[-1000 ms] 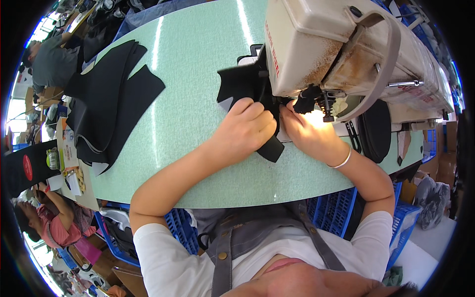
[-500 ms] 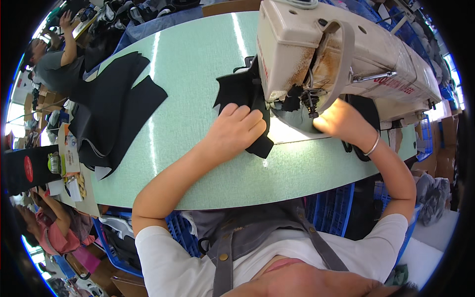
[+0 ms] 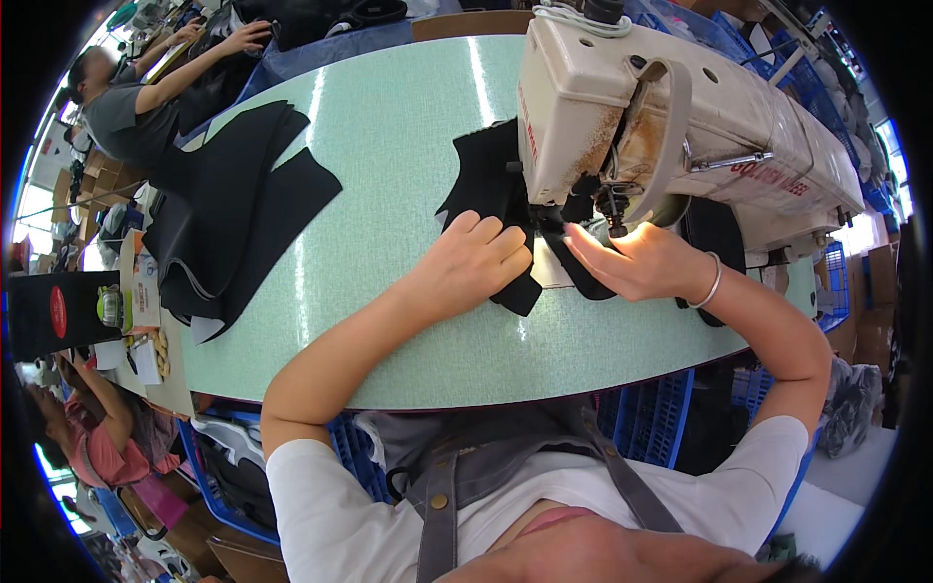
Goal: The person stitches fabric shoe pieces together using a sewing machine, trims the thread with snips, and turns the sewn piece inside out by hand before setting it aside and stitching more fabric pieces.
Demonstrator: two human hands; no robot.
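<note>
My left hand [image 3: 481,260], fingers curled, grips a black fabric piece [image 3: 483,175] on the table, left of the sewing machine's needle area. My right hand [image 3: 646,262] is at the needle area, its fingers drawn together at the edge of a narrow black fabric strip [image 3: 575,268]. That strip runs from under the machine head toward the table's near side. My right fingertips are close to the presser foot, and the hand partly covers the strip. The sewing machine [image 3: 680,126] is cream-coloured, worn and rust-stained, with a curved guard at its front.
A stack of black cut pieces [image 3: 228,214] lies on the left of the pale green table [image 3: 398,360]. More black material [image 3: 712,243] lies right of my right hand. Blue crates [image 3: 656,413] stand below the near edge. Two other people are at the left.
My right hand has moved left toward the needle, and the black strip now shows beside its fingers. The left hand keeps its hold on the fabric. The view has shifted slightly.
</note>
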